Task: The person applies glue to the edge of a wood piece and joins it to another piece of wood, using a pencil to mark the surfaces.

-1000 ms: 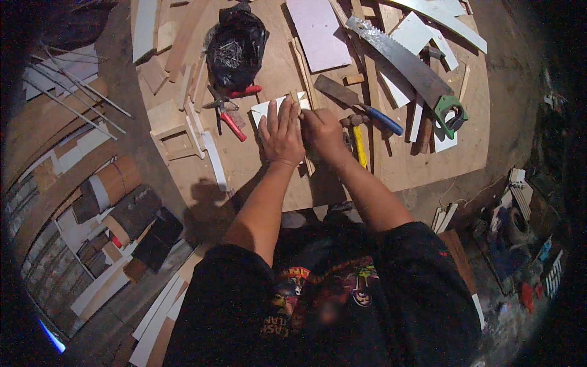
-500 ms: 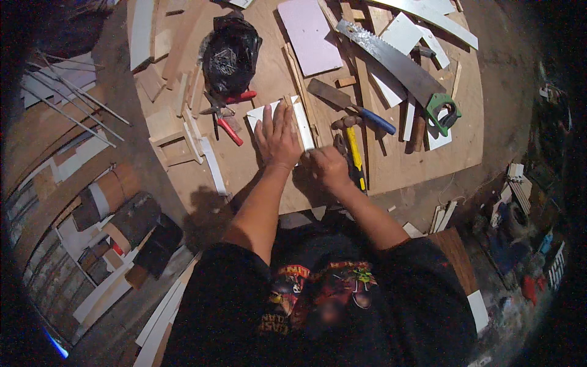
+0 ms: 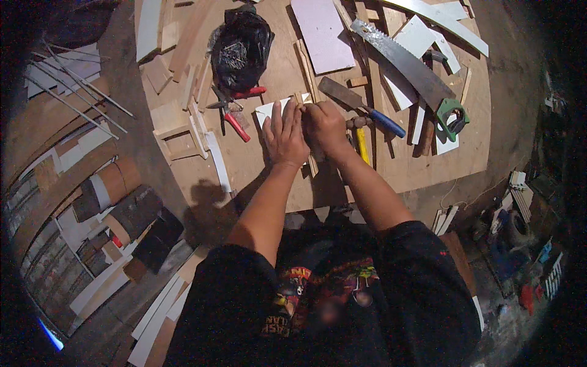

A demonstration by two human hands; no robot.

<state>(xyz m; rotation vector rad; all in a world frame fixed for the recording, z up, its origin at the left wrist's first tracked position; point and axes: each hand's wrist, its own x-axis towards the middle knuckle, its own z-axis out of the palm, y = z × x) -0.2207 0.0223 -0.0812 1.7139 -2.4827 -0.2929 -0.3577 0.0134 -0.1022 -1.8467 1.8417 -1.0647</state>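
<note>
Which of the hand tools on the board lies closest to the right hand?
The yellow-handled tool, lying right beside the right hand. The blue-handled chisel lies slightly further, the red pliers beyond the left hand.

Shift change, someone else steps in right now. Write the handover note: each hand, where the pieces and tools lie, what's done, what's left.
Left hand: flat, palm down, pressing the white panel piece onto the round plywood table.
Right hand: closed beside the left hand, over a thin wooden strip that runs toward the person; what it grips is hidden.
Tools: red-handled pliers left of the hands, blue-handled chisel and yellow-handled tool right of them, handsaw farther right, black bag of nails beyond.
Done: panel and strip lie together under the hands.
Left: no fastening is visible; check the joint before letting go.
</note>
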